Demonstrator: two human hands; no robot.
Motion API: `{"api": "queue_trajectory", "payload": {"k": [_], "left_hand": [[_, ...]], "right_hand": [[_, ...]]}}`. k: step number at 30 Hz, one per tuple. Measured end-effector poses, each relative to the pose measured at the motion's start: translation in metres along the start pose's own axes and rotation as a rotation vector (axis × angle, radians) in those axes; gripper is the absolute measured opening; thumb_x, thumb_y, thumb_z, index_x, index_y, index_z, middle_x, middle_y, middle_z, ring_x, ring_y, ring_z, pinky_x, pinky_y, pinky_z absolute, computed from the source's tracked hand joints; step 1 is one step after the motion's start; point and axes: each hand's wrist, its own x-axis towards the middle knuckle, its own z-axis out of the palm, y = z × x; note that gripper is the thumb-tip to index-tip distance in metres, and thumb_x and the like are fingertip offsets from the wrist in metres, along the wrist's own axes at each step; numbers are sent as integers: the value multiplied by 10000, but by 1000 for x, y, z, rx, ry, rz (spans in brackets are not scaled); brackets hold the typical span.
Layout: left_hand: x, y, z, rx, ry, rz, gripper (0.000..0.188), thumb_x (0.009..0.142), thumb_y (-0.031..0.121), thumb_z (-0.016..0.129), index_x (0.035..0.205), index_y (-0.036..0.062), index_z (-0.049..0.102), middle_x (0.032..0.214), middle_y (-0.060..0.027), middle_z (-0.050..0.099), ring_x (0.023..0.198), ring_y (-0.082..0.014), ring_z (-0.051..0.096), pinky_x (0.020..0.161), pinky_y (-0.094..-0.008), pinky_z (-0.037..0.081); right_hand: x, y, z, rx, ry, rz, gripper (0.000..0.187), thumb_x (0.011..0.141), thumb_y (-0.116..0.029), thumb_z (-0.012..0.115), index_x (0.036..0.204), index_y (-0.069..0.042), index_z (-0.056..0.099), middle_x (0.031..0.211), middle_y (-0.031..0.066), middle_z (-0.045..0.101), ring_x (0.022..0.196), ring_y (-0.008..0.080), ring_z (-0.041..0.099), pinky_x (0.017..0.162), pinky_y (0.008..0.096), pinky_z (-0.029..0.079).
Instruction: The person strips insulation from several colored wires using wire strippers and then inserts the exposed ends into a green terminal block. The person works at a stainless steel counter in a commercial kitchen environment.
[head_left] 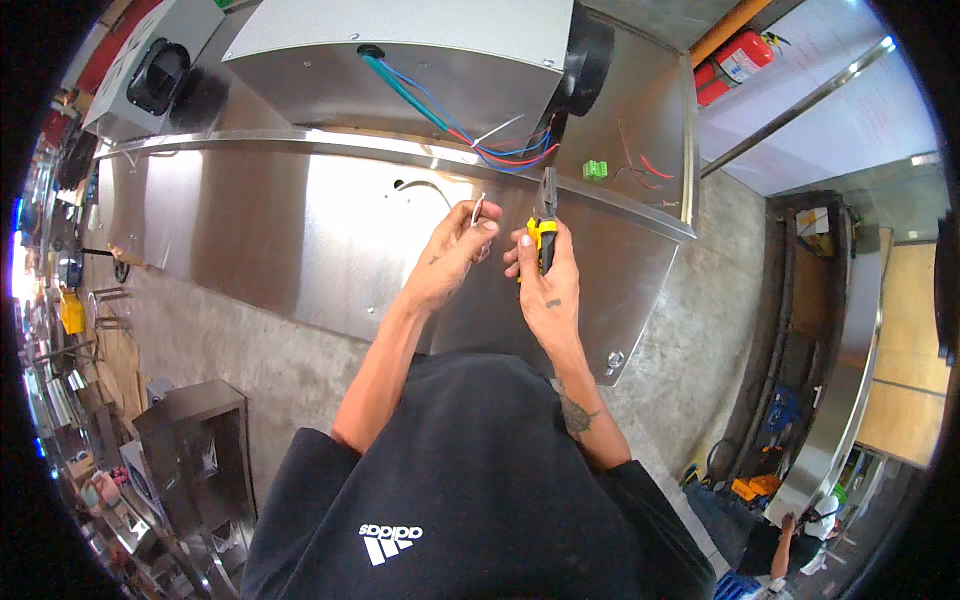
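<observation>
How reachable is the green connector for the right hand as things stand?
Probably yes: the green connector lies uncovered just ahead, though the right hand holds pliers and may need to set them down.

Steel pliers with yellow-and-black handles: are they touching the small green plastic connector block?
Apart: the head view shows metal surface between the pliers in the right hand and the green connector block.

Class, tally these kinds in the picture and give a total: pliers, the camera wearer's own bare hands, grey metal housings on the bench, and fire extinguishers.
Combination pliers: 1
Wearer's bare hands, left hand and right hand: 2
Grey metal housings, the larger one and the upper-left one: 2
Red fire extinguisher: 1
Total: 6
</observation>
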Motion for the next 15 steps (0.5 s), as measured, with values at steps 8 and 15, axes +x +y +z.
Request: {"api": "queue_trajectory", "payload": {"k": [8, 15], "left_hand": [[7, -15, -1, -291, -119, 20, 313, 1136, 246, 520, 1289, 9, 654, 1015, -5, 597, 906, -99, 542, 842, -267, 468], [4, -13, 12, -163, -45, 61, 320, 1158, 272, 622, 1316, -5, 646, 1108, -20, 663, 974, -97, 570, 910, -272, 501]], "right_hand": [[10, -8, -5, 12, 51, -112, 399, 1105, -123, 688, 1467, -22, 553, 1123, 61, 711, 857, 103, 677, 742, 268, 581], [12, -14, -1, 44, 61, -148, 426, 1066, -67, 721, 1459, -26, 561, 1121, 47, 709, 852, 93, 664, 738, 258, 578]]}}
